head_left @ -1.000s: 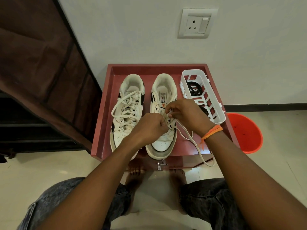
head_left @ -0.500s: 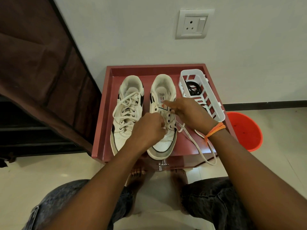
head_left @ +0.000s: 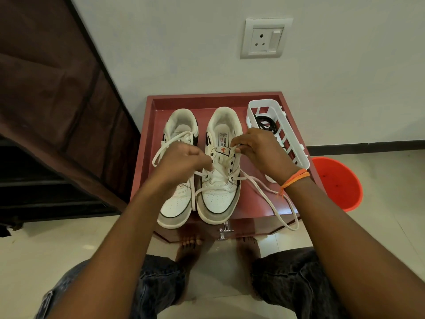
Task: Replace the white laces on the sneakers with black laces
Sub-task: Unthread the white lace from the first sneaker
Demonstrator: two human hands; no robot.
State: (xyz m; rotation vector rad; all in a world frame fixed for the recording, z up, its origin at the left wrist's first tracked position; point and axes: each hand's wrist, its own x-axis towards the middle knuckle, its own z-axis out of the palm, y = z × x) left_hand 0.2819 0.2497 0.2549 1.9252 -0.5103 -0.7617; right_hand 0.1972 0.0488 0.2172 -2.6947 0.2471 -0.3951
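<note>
- Two white sneakers side by side on red desk (head_left: 257, 210), long axes running front to back, toes toward the near edge, heel openings toward the wall.
- Left sneaker (head_left: 178, 199): fully laced with white lace, loops lying loose over the tongue; middle part hidden behind left hand.
- Right sneaker (head_left: 219, 180): upper eyelets bare, tongue with printed label exposed; white lace (head_left: 264, 192) threaded only through the lowest eyelets.
- Free end of that lace trailing rightward across the desk and looping over the near edge; other end running left across the gap between the sneakers.
- Left hand (head_left: 181, 162): forearm reaching in from lower left, back of hand up, fingers (head_left: 202, 165) curled and pinching the white lace near the left eyelet row of the right sneaker.
- Right hand (head_left: 259, 150): forearm from lower right, orange thread band (head_left: 294, 178) at wrist, fingertips at the upper right eyelet row, curled inward; appear to pinch the sneaker's eyelet edge, exact hold unclear.
- White plastic basket (head_left: 296, 150) on right side of desk, long axis front to back, black laces (head_left: 264, 123) coiled at its far end.
- Orange bucket (head_left: 338, 183) on floor to the right of desk.
- Wall socket (head_left: 264, 39) above.
</note>
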